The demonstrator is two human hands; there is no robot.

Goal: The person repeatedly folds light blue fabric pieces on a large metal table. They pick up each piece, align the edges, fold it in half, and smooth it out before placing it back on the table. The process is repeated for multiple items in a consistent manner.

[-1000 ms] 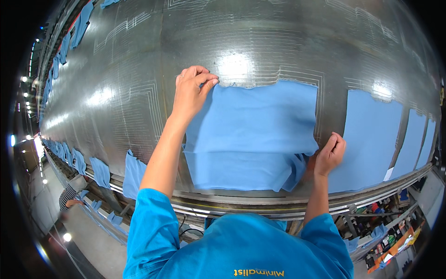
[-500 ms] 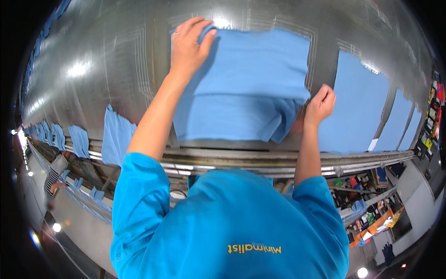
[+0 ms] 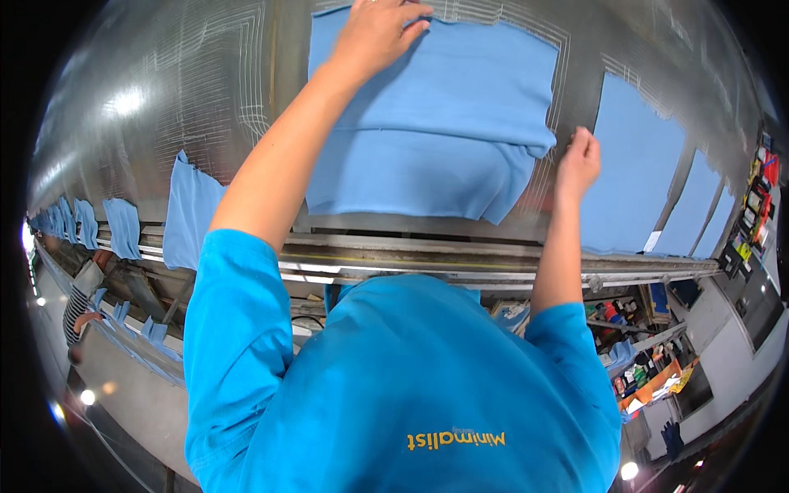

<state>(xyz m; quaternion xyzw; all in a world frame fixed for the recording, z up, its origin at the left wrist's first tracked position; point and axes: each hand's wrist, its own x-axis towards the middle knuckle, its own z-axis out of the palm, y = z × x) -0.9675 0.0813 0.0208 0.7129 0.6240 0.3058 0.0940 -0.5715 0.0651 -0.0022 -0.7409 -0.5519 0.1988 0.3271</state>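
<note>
A light blue knit fabric piece (image 3: 436,90) lies on the dark metal tabletop in front of me, with a fold or seam running across its middle. Its lower right part is rumpled. At the piece's far left edge, my left hand (image 3: 380,34) rests with the fingers stretched out and the thumb apart; the fingertips reach its far rim. Just off the piece's right side is my right hand (image 3: 580,164). Its fingers are curled together, no cloth shows in them, and it is apart from the fabric. A second blue panel (image 3: 629,172) lies flat beyond that hand.
Chalk-like outlines mark the metal tabletop (image 3: 197,99). More blue pieces (image 3: 189,214) hang over its near edge at left. A metal rail (image 3: 394,251) runs along that edge. At far left stands a person in a striped top (image 3: 76,312). Shelves with coloured items (image 3: 649,370) are at lower right.
The view has shifted, so the table sits higher in it. My left hand has slid right along the far edge. My right hand has moved slightly away from the fabric, whose right side lies smoother.
</note>
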